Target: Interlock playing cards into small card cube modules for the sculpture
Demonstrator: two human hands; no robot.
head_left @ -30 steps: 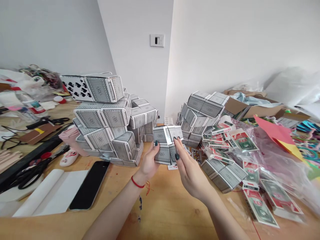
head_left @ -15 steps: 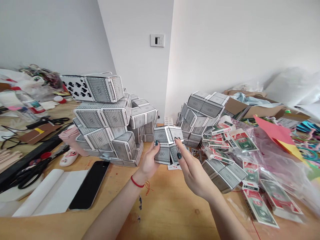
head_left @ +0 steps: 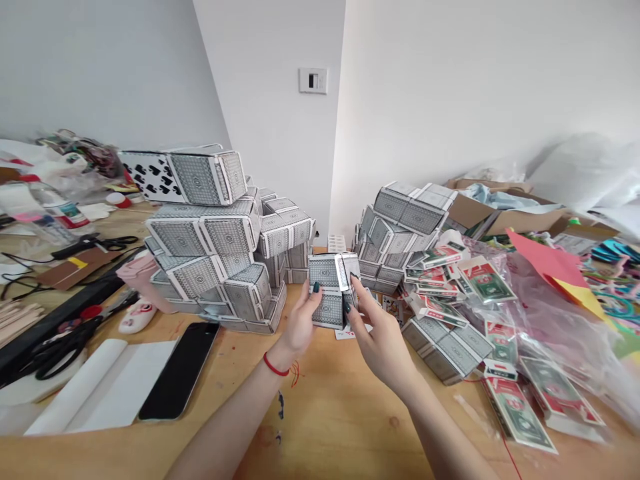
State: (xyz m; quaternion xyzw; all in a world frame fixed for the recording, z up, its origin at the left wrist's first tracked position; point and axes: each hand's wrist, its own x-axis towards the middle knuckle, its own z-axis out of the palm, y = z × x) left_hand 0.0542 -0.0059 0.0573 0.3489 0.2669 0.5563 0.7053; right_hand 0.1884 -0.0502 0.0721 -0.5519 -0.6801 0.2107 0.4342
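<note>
While the left hand [head_left: 299,321] and right hand [head_left: 383,341] clamp a card block [head_left: 326,272] between them, its right side apparently left to finish, a left stack [head_left: 227,233] and a right stack [head_left: 411,208] stand assembled beyond the grip, loose cards [head_left: 344,335] just below it.

The central card block [head_left: 326,272] has white-edged, patterned grey backs; the stack [head_left: 231,235] at nine o'clock adds black spades on white. Card boxes [head_left: 520,415] at four show red and green; the phone [head_left: 179,371] at eight is black.
</note>
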